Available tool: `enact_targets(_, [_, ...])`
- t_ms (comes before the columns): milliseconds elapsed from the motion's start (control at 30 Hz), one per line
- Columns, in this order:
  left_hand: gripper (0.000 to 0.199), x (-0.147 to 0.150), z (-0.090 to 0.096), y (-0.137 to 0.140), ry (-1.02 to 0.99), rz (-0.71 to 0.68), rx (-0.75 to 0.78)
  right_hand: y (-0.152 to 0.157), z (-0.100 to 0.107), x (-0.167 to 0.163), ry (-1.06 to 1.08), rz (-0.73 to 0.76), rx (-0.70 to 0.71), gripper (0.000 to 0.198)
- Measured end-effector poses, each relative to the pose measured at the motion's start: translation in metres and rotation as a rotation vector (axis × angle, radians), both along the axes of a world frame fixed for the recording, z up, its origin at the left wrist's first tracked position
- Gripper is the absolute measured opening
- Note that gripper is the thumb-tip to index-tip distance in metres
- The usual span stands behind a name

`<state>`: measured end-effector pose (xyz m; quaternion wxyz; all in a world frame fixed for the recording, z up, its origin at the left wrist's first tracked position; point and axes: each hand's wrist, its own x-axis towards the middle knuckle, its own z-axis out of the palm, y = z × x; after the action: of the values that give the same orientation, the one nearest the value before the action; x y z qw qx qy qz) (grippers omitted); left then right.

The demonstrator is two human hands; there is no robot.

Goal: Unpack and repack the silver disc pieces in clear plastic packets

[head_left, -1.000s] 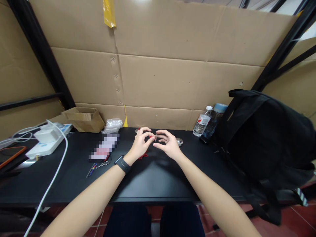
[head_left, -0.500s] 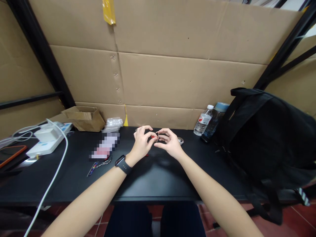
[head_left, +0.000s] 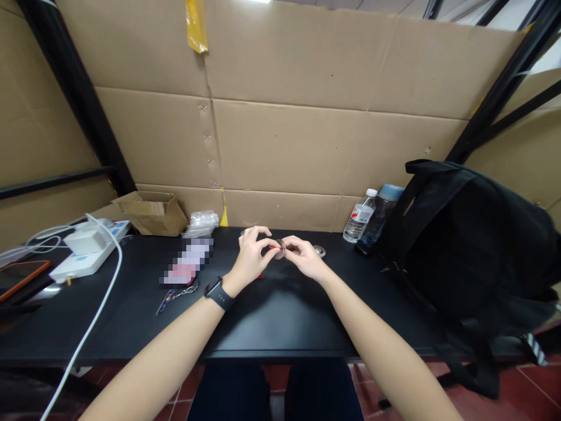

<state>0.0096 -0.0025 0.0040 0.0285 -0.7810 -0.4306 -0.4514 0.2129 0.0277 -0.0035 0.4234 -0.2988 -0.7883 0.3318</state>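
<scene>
Over the middle of the desk, a small, thin, round brownish disc is held up between both hands. My left hand, with a dark watch on its wrist, pinches a small red piece at the disc's left side with thumb and index finger; its other fingers curl above. On the disc's right edge, the thumb and fingertips of my right hand are closed together. Just beyond the right hand lies a round, shiny ring-shaped item. Another small red thing rests below my left hand, partly hidden.
To the left are a pixelated flat item, a keychain, plastic packets, a paper bag and a power strip with a white cable. A water bottle, a blue-lidded bottle and a black backpack stand right.
My right hand's fingers have closed in on the disc, which now shows more of its round face. The left hand has barely moved. The view has tilted up slightly.
</scene>
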Motion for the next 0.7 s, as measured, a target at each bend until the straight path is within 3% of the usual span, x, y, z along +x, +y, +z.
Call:
enact_targets(200, [0.022, -0.003, -0.001, 0.004, -0.028, 0.002, -0.097, 0.000, 0.001, 0.008, -0.207, -0.109, 0.177, 0.010])
enact_targets(300, [0.024, -0.005, -0.008, 0.007, 0.069, -0.031, -0.163, -0.002, 0.003, 0.010, -0.292, -0.122, 0.264, 0.008])
enact_targets(467, [0.029, -0.004, -0.019, 0.010, 0.242, -0.102, -0.257, -0.004, 0.008, 0.011, -0.292, -0.130, 0.308, 0.007])
enact_targets(700, [0.033, -0.009, -0.020, 0.013, 0.254, -0.118, -0.290, 0.001, 0.007, 0.018, -0.350, -0.193, 0.307, 0.009])
